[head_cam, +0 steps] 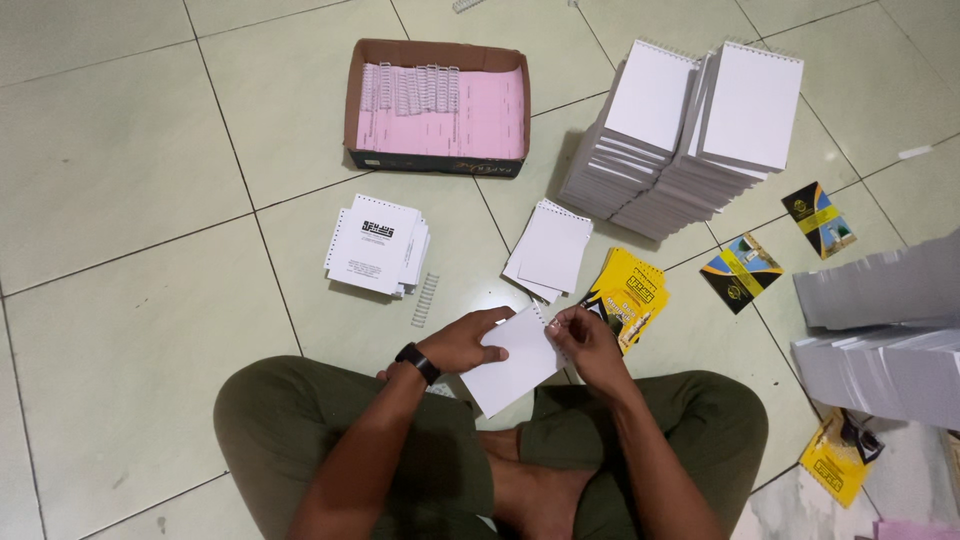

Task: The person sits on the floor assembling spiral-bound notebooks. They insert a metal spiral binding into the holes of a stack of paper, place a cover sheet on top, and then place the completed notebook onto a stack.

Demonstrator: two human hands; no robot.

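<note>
Both hands pinch our white notepad: left hand clamps its edge, right hand grips the punched top. Keep holes aligned; spare wire coil lies beyond the left grip, on the floor.

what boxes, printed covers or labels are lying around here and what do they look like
cardboard box: top centre, shallow brown tray, pink sheets and wire coils inside
printed sheets: left of centre, white stack, black print
yellow covers: by the right hand, yellow and black
dark cards: right, black with yellow band
</note>
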